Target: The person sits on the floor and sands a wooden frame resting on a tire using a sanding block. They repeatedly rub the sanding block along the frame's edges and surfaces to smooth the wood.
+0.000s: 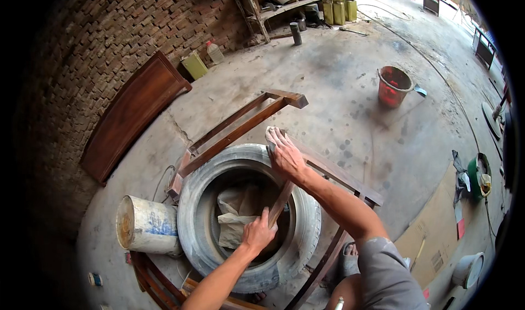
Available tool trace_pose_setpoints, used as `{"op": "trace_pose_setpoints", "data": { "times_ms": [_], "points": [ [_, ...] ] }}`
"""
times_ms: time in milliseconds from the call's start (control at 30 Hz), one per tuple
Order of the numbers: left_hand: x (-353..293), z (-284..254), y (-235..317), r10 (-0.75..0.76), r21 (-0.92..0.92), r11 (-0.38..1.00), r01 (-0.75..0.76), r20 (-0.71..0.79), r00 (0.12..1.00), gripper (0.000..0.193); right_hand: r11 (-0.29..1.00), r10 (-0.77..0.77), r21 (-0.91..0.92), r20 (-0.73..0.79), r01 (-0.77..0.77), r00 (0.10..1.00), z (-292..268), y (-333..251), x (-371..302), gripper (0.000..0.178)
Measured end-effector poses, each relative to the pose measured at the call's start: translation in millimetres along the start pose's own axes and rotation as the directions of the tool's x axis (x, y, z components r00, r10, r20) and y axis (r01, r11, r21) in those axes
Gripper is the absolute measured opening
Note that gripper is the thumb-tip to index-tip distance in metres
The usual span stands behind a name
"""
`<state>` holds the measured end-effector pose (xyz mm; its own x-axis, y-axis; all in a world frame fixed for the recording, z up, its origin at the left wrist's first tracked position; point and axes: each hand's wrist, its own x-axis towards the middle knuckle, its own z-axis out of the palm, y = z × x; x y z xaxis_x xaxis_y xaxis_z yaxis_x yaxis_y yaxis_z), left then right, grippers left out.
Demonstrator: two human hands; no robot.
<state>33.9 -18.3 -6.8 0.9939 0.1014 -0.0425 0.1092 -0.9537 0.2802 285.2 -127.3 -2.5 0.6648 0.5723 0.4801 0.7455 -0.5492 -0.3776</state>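
Observation:
A dark wooden frame (339, 175) rests tilted across a worn grey tyre (191, 222) lying flat on the floor. My left hand (258, 235) is closed round the lower end of a short wooden bar (281, 199) over the tyre's opening. At the bar's upper end, by the frame's corner, my right hand (287, 157) presses a pale folded piece of sandpaper (269, 134) to the wood with its fingers together. Crumpled beige sheets (232, 230) lie inside the tyre. Just beyond the tyre sits another wooden frame part (235, 136).
Left of the tyre lies a stained white bucket (156, 225). A curved wooden panel (134, 116) leans on the brick wall (126, 36). Farther off are a red-stained bucket (392, 88), a shelf (284, 9) and a hose (437, 72). Cardboard (432, 228) lies at right.

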Motion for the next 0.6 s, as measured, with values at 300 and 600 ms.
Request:
{"op": "trace_pose_setpoints", "data": {
  "times_ms": [300, 600],
  "points": [
    [-0.6, 4.4, -2.7, 0.001, 0.006, 1.000, -0.001, 0.016, 1.000, 0.066, 1.000, 0.024, 0.019, -0.047, -0.023, 0.999, 3.8, -8.8, 1.8, 0.059],
    [-0.1, -0.4, 3.9, -0.002, 0.008, 1.000, 0.002, 0.005, 1.000, 0.064, 0.999, 0.033, -0.040, -0.045, -0.035, 0.998, 7.7, -14.8, -7.8, 0.066]
  ]
}}
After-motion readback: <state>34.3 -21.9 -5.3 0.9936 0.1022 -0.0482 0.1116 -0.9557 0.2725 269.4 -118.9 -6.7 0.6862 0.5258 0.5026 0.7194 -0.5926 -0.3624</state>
